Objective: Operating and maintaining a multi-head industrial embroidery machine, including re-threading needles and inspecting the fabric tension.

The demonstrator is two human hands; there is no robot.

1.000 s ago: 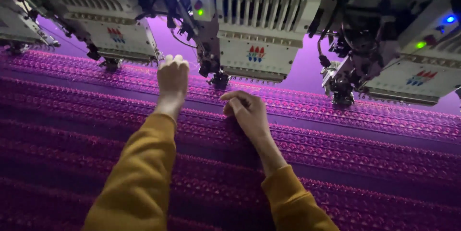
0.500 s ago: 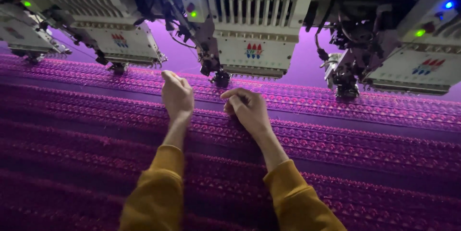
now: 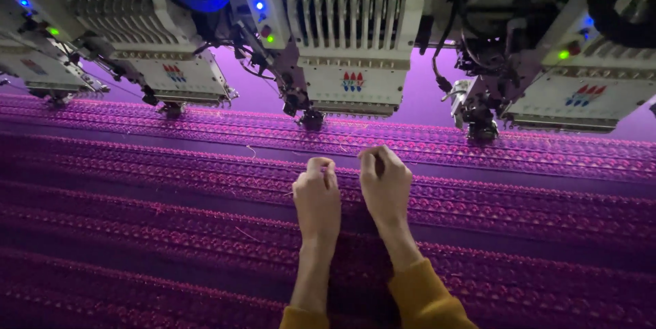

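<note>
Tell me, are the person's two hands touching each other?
Apart. The head view shows a dark strip of purple fabric between the left hand and the right hand, from fingertips down to wrists.

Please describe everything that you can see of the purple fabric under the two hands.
The purple fabric is stretched flat and fills the whole lower view. It looks like a dark cloth crossed by long parallel bands of raised pink embroidery, with plain darker strips between them. A few loose thread ends lie on it. The left hand and the right hand rest on it side by side, fingers curled. Above its far edge hang the embroidery machine heads.
</note>
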